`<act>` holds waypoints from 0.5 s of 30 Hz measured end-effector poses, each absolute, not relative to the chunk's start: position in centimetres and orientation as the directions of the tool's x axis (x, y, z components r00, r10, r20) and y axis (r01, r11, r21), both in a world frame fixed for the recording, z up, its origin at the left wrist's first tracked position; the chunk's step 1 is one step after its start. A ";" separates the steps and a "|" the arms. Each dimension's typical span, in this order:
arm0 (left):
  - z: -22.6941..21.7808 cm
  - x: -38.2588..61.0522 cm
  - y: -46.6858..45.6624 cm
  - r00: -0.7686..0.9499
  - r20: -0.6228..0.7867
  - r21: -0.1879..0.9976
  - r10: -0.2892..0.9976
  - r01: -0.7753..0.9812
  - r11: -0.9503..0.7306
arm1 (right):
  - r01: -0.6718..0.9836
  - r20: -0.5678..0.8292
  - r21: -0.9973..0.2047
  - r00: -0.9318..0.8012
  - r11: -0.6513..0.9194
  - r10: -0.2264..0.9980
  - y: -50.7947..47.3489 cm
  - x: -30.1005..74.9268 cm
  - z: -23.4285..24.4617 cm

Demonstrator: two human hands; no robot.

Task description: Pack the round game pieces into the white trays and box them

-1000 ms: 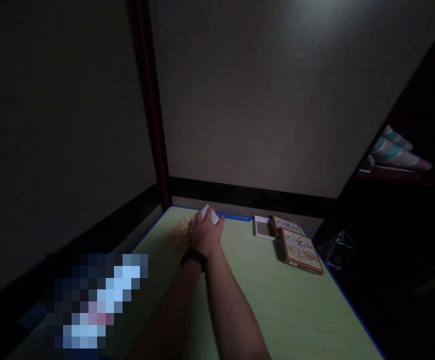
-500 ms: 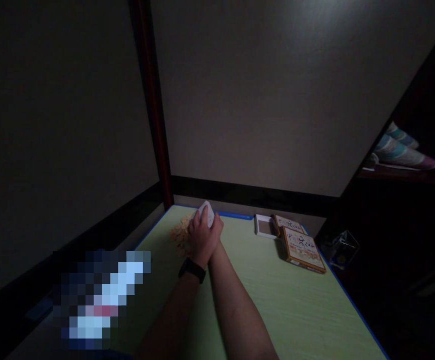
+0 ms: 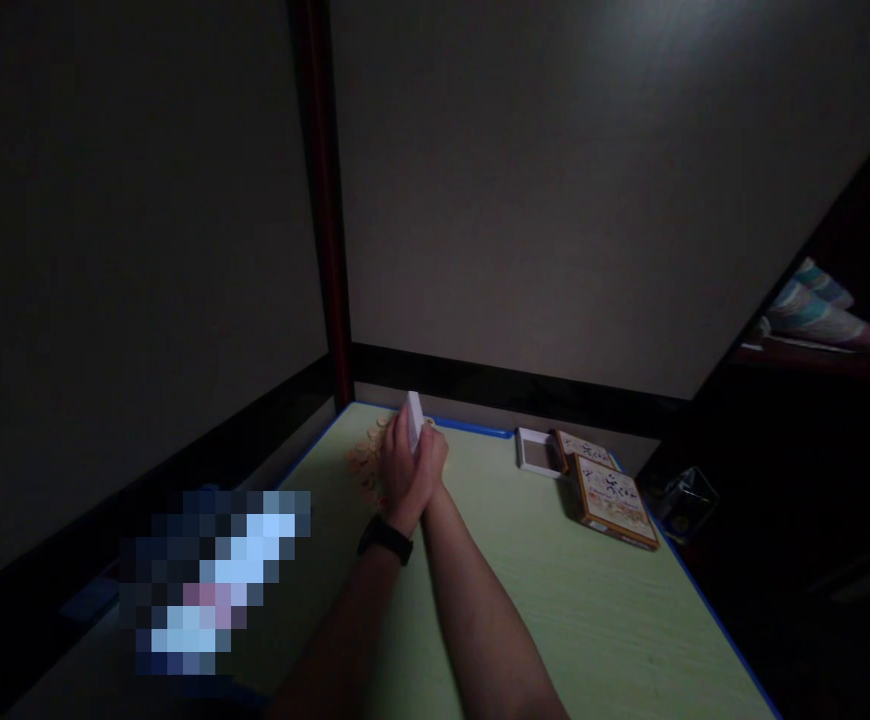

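My left hand (image 3: 406, 478), with a black watch at its wrist, is wrapped round a small white box (image 3: 415, 422). The box stands tilted up out of the fingers, a narrow side toward me. Close against it on the right, my right hand (image 3: 439, 455) is closed round the lower part of the same box; its fingers are mostly hidden. A pile of small tan wooden pieces (image 3: 364, 465) lies on the green tabletop (image 3: 540, 610), just left of and behind my hands.
To the right lie a shallow white box tray (image 3: 538, 468) and two brown-edged boxes with printed lids (image 3: 615, 498), one overlapping the other. A blue strip (image 3: 472, 428) runs along the back edge by the wall. A blurred-out patch (image 3: 225, 580) covers the left side.
Both hands have turned the white box, so its broad face has swung away and a narrow side shows. The view has shifted slightly.
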State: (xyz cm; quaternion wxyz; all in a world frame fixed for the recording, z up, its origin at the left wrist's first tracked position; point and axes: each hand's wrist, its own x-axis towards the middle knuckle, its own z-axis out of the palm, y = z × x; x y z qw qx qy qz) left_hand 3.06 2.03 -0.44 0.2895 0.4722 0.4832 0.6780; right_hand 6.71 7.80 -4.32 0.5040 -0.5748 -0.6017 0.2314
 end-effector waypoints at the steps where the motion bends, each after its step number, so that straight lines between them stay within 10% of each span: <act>1: -0.3 3.0 2.1 -0.400 0.357 0.930 0.844 0.064 -0.362 | 0.469 0.323 -0.860 0.190 0.203 0.927 8.0 7.0 -4.3; 15: -1.1 2.2 2.4 -0.447 0.392 0.912 0.804 0.075 -0.403 | 0.580 0.264 -0.810 0.225 0.088 0.938 7.7 6.4 -3.6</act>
